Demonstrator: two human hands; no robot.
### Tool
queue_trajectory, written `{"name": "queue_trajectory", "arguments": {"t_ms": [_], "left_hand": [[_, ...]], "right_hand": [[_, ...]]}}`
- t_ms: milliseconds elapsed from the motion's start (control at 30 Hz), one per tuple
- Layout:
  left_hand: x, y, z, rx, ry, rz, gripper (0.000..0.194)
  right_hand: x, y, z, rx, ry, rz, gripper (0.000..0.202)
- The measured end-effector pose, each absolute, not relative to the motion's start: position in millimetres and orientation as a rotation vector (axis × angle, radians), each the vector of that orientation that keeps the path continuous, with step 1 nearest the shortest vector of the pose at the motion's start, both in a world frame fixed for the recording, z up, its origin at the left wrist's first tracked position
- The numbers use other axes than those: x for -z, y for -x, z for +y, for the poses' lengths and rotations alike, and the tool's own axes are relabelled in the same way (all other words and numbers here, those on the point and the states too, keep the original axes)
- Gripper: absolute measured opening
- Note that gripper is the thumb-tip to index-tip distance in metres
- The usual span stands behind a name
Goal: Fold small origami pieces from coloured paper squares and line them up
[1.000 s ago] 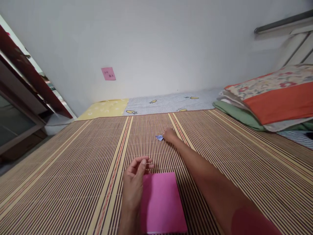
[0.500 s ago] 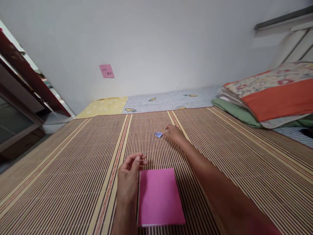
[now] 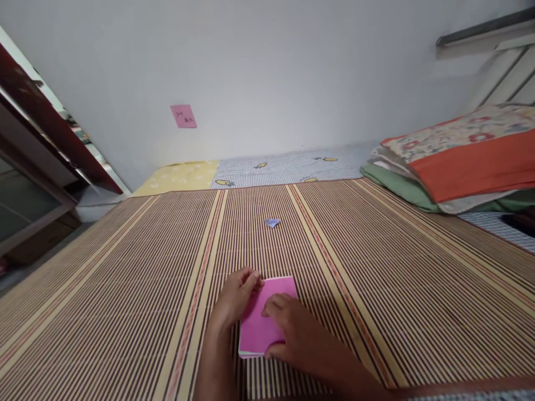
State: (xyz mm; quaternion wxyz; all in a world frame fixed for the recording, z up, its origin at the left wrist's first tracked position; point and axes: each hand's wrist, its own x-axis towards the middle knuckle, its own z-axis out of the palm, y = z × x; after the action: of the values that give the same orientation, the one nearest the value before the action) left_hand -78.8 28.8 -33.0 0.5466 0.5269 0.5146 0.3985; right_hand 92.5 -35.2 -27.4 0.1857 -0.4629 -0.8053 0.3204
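Note:
A stack of pink paper sheets (image 3: 261,331) lies on the striped mat, with a pale greenish layer showing at its near edge. My left hand (image 3: 242,287) is at its far left corner, fingers curled and thumb close to them against the paper. Over the stack's right side bends my right hand (image 3: 286,323), its fingers on the top sheet and its thumb at the near edge. Beyond both hands, a small blue folded paper triangle (image 3: 272,223) rests alone on the mat.
The striped bamboo mat (image 3: 137,289) covers the bed. Folded bedding with an orange band (image 3: 480,167) is piled at the right. A pink note (image 3: 183,116) is stuck to the wall. A dark red door frame (image 3: 62,122) stands at the left.
My right hand has left the blue paper triangle and come back to the pink stack. My left hand has shifted right onto the stack's corner. The triangle stays on the mat.

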Motion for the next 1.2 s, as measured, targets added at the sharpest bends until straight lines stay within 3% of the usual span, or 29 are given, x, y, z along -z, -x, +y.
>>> {"name": "queue_trajectory", "arguments": {"t_ms": [167,300,433,633,900,1200], "left_hand": [[37,78,31,-0.932,-1.257,1.248,0.033],[39,79,32,-0.938,-1.256,1.252,0.031],[39,78,31,-0.959,-1.244,1.251,0.030],[33,79,33,-1.043,-1.183,1.202,0.040],[17,81,34,-1.620,-1.011,1.346,0.052],[4,49,23,-1.290,-0.935,1.049,0.061]], "right_hand": [[22,-91,-38,-0.881,1.306,-2.291,0.037],[25,-93,-39,-0.890,1.316,-2.282,0.016],[31,-97,-37,-0.972,1.239,-2.221,0.008],[25,-103,-33,-1.093,1.181,-2.123,0.016],[-25,-156,11,-1.210,1.132,-1.528,0.014],[-13,-154,26,-1.462,0.787,-0.847,0.024]]}}
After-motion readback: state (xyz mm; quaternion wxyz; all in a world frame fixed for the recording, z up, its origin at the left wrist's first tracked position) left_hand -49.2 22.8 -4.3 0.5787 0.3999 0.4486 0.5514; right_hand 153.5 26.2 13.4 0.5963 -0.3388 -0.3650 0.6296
